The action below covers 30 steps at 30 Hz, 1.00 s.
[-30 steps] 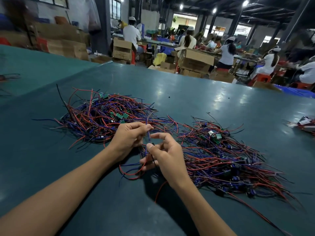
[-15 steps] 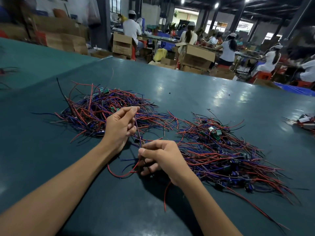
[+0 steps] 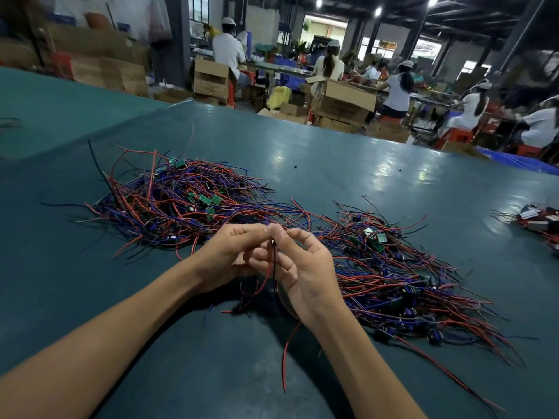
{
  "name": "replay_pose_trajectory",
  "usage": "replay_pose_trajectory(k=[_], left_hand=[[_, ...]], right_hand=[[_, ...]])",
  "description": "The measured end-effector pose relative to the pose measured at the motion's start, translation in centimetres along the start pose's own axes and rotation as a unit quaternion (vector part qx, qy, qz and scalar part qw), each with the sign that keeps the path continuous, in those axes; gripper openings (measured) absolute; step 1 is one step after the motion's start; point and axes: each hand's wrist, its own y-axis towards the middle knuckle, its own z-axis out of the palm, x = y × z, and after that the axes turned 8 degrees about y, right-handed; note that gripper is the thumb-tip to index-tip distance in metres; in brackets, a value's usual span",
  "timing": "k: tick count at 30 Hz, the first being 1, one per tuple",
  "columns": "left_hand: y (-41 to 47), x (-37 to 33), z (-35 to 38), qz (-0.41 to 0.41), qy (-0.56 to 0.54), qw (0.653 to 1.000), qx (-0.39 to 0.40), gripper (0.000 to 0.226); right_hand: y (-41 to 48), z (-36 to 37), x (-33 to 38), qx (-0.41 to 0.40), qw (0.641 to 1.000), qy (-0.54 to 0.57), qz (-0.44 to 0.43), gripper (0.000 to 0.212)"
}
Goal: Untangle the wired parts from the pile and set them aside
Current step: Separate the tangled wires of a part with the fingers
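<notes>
Red and black leads hang from the small wired part point(image 3: 274, 255) that is pinched at its top between the fingertips of the left hand point(image 3: 227, 255) and the right hand point(image 3: 305, 270). Both hands are clamped on it and meet just above the teal surface point(image 3: 332, 164), in the gap between the left heap point(image 3: 169, 201) and the right heap point(image 3: 393, 276) of the pile. Trouble is most likely to be caused by the hanging leads. Their lower ends lie among loose strands under the hands, so a quick upward pull could be expected to drag neighbouring parts along, or to tighten a knot rather than free it. A lead could also be strained where it joins its part if force is applied to the wire alone. One long red lead point(image 3: 284, 358) is laid out toward the viewer beneath the right wrist and might be caught by the forearm. The part itself is largely hidden by the fingertips, and its body cannot be made out. Around it, the pile is seen as thin red, blue-violet and black wires crossed in every direction, with small green circuit boards point(image 3: 211, 199) and dark components scattered among them. Which heap is the sorted one cannot be told.
</notes>
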Motion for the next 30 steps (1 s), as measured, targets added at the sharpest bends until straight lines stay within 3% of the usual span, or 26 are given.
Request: replay_pose_trajectory(k=[6,9,13,16,21,25,30], left_hand=[[-0.1,-0.5,-0.2,0.033,-0.065,0.997,-0.005,0.037],[0.1,-0.8,0.0,0.034,-0.125,0.991,-0.012,0.022],[0.6,-1.1,-0.2,0.032,-0.113,0.990,-0.084,0.033],[1.3,-1.5,-1.1,0.026,-0.147,0.982,-0.117,0.034],[3.4,-2.5,-2.4,0.028,-0.156,0.975,-0.154,0.034],[4.3,-3.0,-2.5,0.035,-0.165,0.978,-0.119,0.039],[3.9,-1.8,-1.8,0.084,-0.204,0.973,-0.063,0.070]], right_hand=[[0.0,0.3,-0.2,0.011,0.995,-0.071,0.064,0.044],[-0.4,0.4,-0.3,0.030,0.989,-0.109,0.093,0.036],[-0.7,0.8,-0.7,0.061,0.977,-0.205,0.025,0.035],[-1.1,0.9,-1.9,0.079,0.938,-0.331,-0.063,0.037],[-1.4,0.3,-3.6,0.081,0.822,-0.518,-0.220,0.035],[-1.6,0.0,-4.5,0.094,0.808,-0.546,-0.203,0.032],[-2.0,0.6,-4.5,0.118,0.763,-0.601,-0.207,0.045]])
